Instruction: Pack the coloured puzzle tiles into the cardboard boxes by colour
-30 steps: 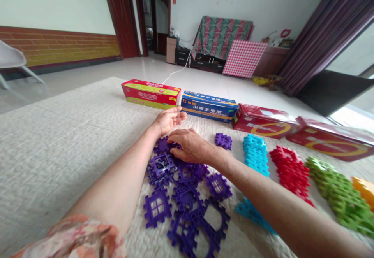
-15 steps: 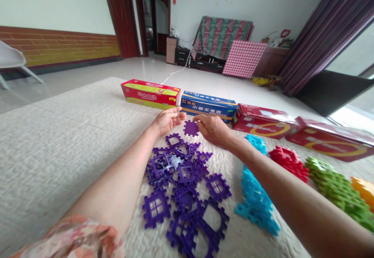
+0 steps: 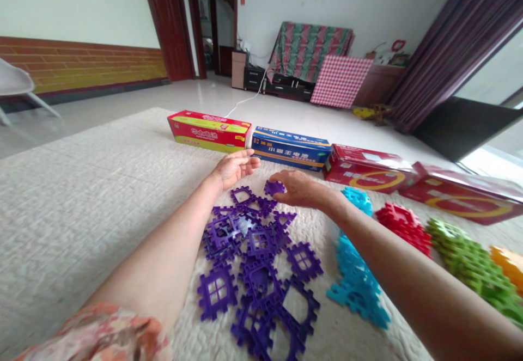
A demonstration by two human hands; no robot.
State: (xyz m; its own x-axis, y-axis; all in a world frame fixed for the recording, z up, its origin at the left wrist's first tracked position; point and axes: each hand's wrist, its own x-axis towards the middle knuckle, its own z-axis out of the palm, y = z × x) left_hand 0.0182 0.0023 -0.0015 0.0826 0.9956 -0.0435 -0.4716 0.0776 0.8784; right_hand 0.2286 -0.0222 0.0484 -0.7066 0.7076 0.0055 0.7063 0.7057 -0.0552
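- Head view, nearest ground: a floral sleeve (image 3: 110, 336) at the lower left edge, with both bare forearms reaching forward over a pale woven mat (image 3: 81, 197).
- Between the forearms: a loose heap of purple interlocking tiles (image 3: 253, 257), flat on the mat, some overlapping.
- To the right of the heap: a cyan tile pile (image 3: 355, 274), then red tiles (image 3: 404, 225), green tiles (image 3: 474, 263) and an orange piece (image 3: 509, 263) at the frame edge.
- Right hand (image 3: 300, 189): palm down at the far end of the purple heap, fingers curled and pinching a small purple tile (image 3: 273, 188), which sits just above the heap's far edge.
- Left hand (image 3: 235, 167): palm turned inward, fingers loosely extended and spread, holding nothing, just beside the small purple tile.
- Beyond the hands: a row of cartons, red-and-yellow box (image 3: 209, 130), blue box (image 3: 291, 148), two red boxes (image 3: 370, 176).
- Far wall: a covered sofa (image 3: 308, 50) and a checked panel (image 3: 341, 80).
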